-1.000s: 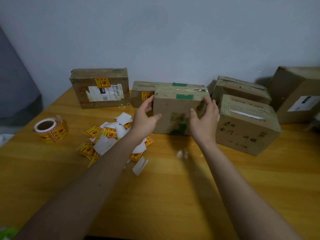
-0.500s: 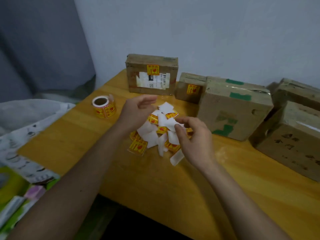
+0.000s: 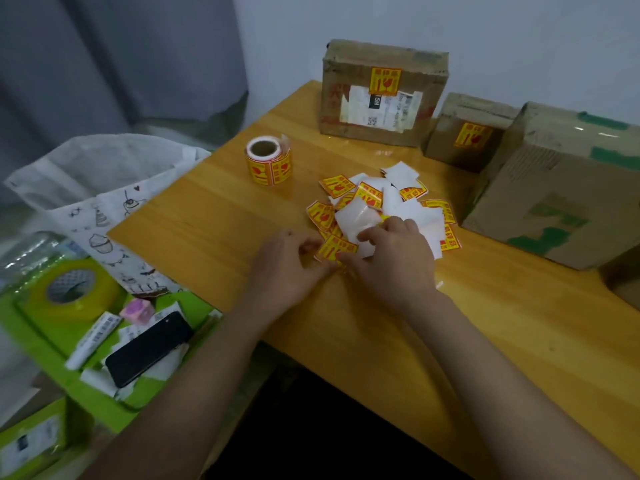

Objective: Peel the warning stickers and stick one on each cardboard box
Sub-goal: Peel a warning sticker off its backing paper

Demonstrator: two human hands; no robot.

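A heap of yellow-and-red warning stickers and white backing slips (image 3: 398, 202) lies on the wooden table (image 3: 214, 216). My left hand (image 3: 287, 265) and my right hand (image 3: 394, 258) meet at the heap's near edge, both pinching one yellow sticker (image 3: 334, 249). A sticker roll (image 3: 268, 161) stands to the left. Against the wall, the flat box with a shipping label (image 3: 381, 95) and the small box (image 3: 467, 133) each carry a yellow sticker. The box with green tape (image 3: 554, 188) shows none on its visible faces.
Another cardboard box (image 3: 623, 282) is cut off at the right edge. Left of the table, a green tray (image 3: 31, 327) holds a tape roll (image 3: 69, 292), a black phone (image 3: 149, 348) and small items. A printed white bag (image 3: 104, 181) lies beside the table's left edge.
Both hands let go of the green-taped box, dropped to the sticker heap and closed on one sticker. My view swung left and down.
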